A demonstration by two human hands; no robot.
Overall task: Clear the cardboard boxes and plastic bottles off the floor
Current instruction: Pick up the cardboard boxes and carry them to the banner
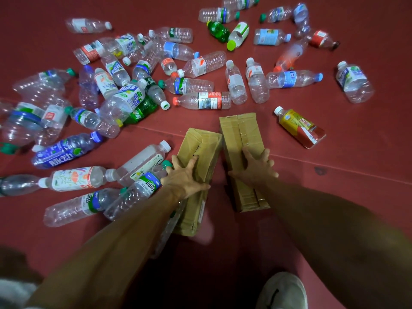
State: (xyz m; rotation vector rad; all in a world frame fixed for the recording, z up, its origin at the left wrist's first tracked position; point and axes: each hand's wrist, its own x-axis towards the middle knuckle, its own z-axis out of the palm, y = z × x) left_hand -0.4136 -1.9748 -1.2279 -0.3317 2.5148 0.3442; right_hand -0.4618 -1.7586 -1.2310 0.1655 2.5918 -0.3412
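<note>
Left and upper frame: plastic bottles strewn on the red floor. All lie on their sides, mostly clear and capped, and many overlap in a heap at the left. Noted among them: blue-label bottle at left centre; green bottle in the heap, partly under clear ones. Left of centre, lower: square clear bottle and teal-capped bottle crowd the left long side of the left box. The teal-capped one touches the left wrist.

Centre: two long, narrow, brown, taped cardboard boxes lie on the floor side by side, long axes running up-frame. Left box is creased and angles rightward at its far end, almost meeting right box. A gap shows between them lower down.

Left hand: grip released, fingers straight and splayed flat across the left box top, thumb toward its right edge. Right hand: likewise splayed on the right box top, thumb at the left edge, outer fingers reaching past the right edge. No clasp visible.

Right of the boxes: yellow-and-red bottle, lying apart from them. Bottom right: white shoe.
</note>
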